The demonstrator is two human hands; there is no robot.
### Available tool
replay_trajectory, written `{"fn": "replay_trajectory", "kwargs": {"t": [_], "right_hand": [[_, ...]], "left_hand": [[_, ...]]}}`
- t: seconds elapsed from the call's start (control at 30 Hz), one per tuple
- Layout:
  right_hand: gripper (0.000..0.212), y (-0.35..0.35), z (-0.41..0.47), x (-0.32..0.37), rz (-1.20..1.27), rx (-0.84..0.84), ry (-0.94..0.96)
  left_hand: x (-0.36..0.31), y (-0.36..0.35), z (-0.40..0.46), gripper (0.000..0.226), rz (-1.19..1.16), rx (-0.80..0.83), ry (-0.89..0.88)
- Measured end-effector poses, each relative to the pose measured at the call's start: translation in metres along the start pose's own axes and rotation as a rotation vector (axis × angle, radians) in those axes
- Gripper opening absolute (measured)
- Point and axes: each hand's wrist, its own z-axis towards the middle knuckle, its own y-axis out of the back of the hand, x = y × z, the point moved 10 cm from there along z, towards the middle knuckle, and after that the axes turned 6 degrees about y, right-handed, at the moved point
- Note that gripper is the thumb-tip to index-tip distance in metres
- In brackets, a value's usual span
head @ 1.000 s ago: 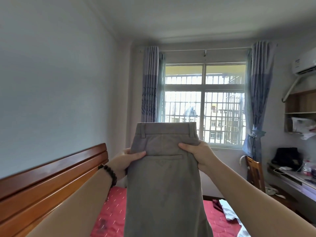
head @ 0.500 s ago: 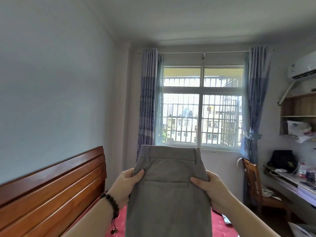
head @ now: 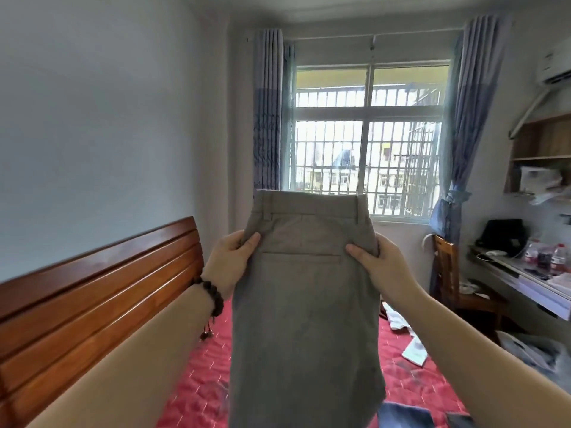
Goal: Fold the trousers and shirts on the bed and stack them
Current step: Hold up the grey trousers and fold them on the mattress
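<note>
I hold the grey trousers [head: 306, 304] up in the centre of the frame, waistband uppermost, back pocket facing me, the legs hanging down out of view at the bottom edge. My left hand [head: 230, 257] pinches the left side seam just below the waistband, thumb on the front of the cloth; my right hand [head: 378, 264] grips the right side the same way. Compared with a second ago the waistband has dropped lower against the window [head: 367, 134] and my hands have come a little closer to me, so I judge I am bringing the garment down toward the bed [head: 200, 390] to lay it flat for folding. The red quilt shows at the lower left and right of the trousers, with pale clothes [head: 408, 341] lying crumpled at the lower right, still unfolded. Nothing is stacked yet that I can see.
</note>
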Motion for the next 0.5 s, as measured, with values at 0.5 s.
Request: {"fn": "replay_trajectory", "kwargs": {"t": [0.5], "right_hand": [[0.013, 0.006, -0.009, -0.025, 0.113, 0.044, -0.080]], "left_hand": [[0.028, -0.005, -0.020, 0.013, -0.006, -0.103, 0.053]]}}
